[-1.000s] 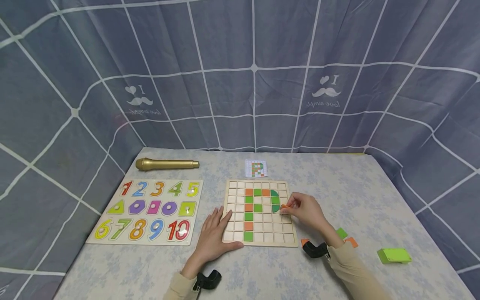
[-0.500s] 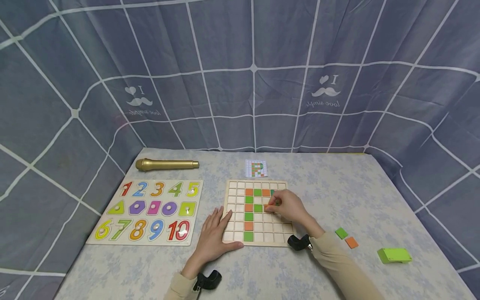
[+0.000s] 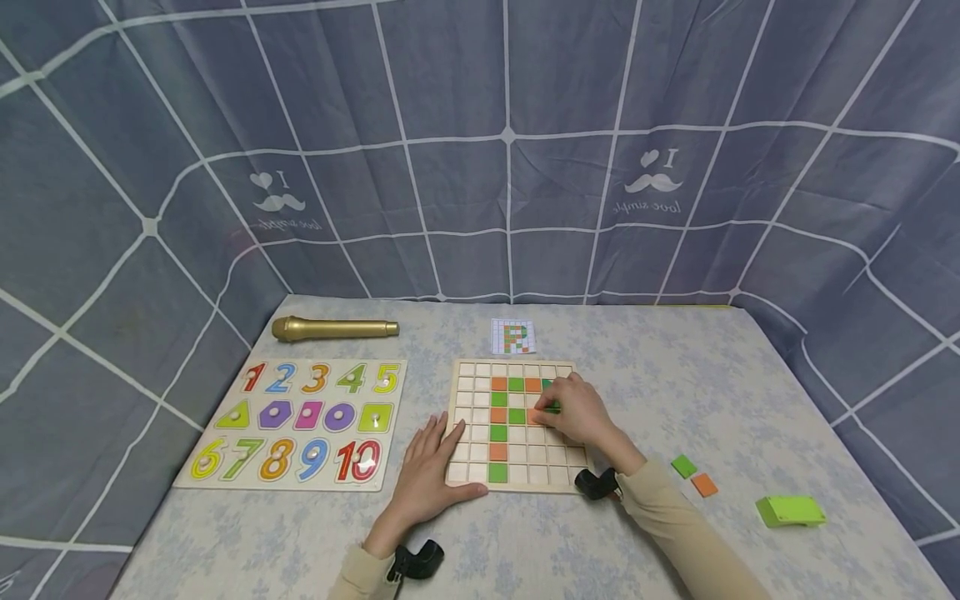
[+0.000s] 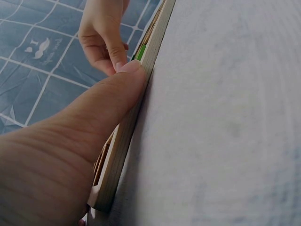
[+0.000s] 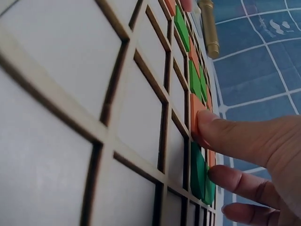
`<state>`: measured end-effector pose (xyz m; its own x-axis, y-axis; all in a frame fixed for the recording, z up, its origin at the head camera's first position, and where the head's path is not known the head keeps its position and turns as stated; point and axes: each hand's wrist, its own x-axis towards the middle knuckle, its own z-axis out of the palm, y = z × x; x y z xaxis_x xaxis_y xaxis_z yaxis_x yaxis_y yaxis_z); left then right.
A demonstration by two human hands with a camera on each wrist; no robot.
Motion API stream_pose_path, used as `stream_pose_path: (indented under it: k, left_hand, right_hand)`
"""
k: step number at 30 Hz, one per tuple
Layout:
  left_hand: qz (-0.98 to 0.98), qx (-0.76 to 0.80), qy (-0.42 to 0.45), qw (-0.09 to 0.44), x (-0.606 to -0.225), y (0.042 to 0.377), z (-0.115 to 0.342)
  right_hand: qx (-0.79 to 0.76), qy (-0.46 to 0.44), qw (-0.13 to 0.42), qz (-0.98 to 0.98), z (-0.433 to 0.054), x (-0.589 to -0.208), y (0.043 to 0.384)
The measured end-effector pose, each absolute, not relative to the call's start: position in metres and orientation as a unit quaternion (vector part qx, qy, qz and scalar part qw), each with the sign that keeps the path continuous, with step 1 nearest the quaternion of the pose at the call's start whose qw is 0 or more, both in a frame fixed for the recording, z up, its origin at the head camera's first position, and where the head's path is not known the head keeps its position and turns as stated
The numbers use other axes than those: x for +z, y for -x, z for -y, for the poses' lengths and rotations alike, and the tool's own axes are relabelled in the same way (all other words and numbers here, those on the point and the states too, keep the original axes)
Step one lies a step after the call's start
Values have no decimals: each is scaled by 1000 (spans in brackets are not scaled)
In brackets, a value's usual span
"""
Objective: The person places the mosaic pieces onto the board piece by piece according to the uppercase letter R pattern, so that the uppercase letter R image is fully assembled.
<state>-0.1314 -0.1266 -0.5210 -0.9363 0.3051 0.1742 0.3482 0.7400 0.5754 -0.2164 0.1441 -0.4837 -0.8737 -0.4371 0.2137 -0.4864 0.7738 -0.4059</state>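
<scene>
A wooden grid board (image 3: 536,474) lies at the middle of the table, with orange and green square tiles set in several of its cells. My right hand (image 3: 581,412) is over the board's right part, thumb and fingers pinching an orange square tile (image 5: 194,115) at its cell, just right of a green tile (image 3: 517,416). Dark green rounded pieces (image 5: 197,172) sit beside it, mostly hidden by the hand in the head view. Spread fingers of my left hand (image 3: 427,479) rest on the board's left edge, with the thumb (image 4: 122,82) along its front edge.
A small printed pattern card (image 3: 513,337) lies behind the board. To the right are a loose green tile (image 3: 683,466), an orange tile (image 3: 704,484) and a green block (image 3: 791,511). At left lie a number puzzle (image 3: 251,485) and a gold microphone (image 3: 337,329).
My right hand has carried the orange tile leftward from the board's right side to the cell beside the green tile. The left hand has stayed put.
</scene>
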Motion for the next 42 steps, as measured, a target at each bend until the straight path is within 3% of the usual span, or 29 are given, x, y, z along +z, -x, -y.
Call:
stream_pose_path:
  k: [14, 29, 42]
  left_hand:
    - [931, -319, 176, 32, -521, 132, 126]
    - [930, -321, 176, 27, -520, 131, 126]
    - [930, -320, 177, 29, -521, 132, 128]
  right_hand:
    - [178, -253, 81, 947, -145, -482, 212]
    - [241, -269, 39, 932, -158, -483, 203]
    - [321, -196, 114, 920, -211, -472, 173]
